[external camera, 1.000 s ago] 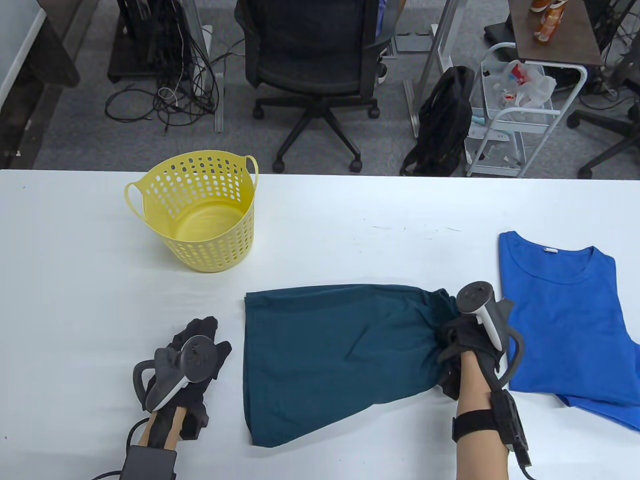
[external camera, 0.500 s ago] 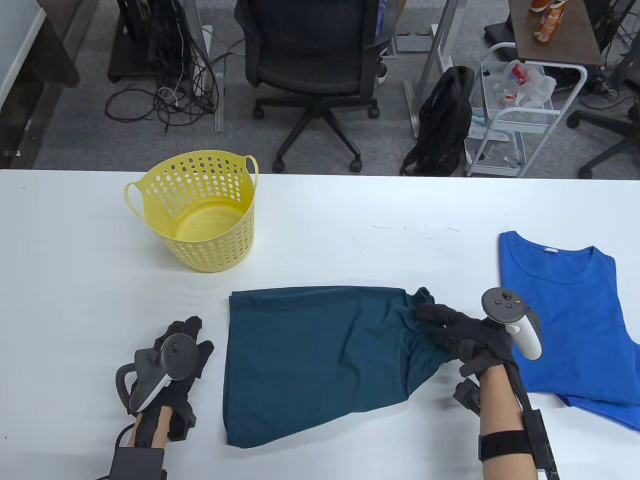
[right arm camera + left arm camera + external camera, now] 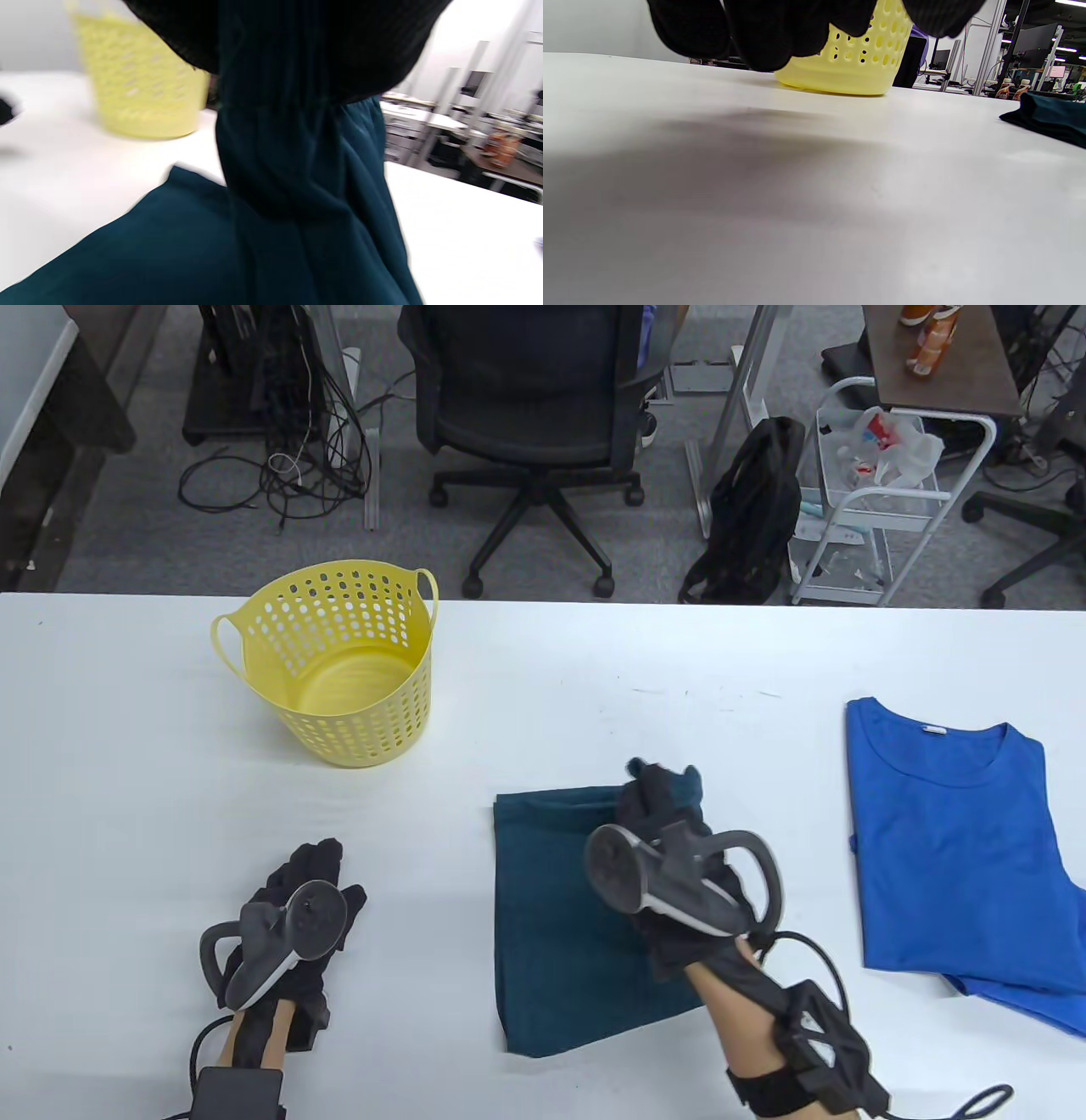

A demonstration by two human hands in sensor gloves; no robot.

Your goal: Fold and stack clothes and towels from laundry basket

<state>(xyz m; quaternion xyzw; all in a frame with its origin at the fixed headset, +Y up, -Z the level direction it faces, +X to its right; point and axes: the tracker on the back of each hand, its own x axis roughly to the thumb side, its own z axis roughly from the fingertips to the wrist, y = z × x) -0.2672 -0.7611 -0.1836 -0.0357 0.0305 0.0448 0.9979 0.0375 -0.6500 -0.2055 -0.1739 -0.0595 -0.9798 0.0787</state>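
Folding underway: right hand (image 3: 670, 857) has carried the gathered end of the teal garment (image 3: 560, 933) leftward across itself since a second ago, fingers bunched round the cloth at lower centre. Half-fold nearly laid. Left hand (image 3: 293, 925) rests flat on the table (image 3: 127, 780), fingers loosely extended, lower left. Yellow basket (image 3: 339, 670) upper left; blue shirt (image 3: 959, 848) at right, well apart, nothing obstructing.

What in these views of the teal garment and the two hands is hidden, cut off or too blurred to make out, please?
- Right hand fingers: table view, covered by the tracker.
- Teal garment fold edge: right wrist view, motion-blurred.
- Left hand fingertip contact with the table: left wrist view, cropped at the top edge.
- Blue T-shirt: table view, cut by the right edge.
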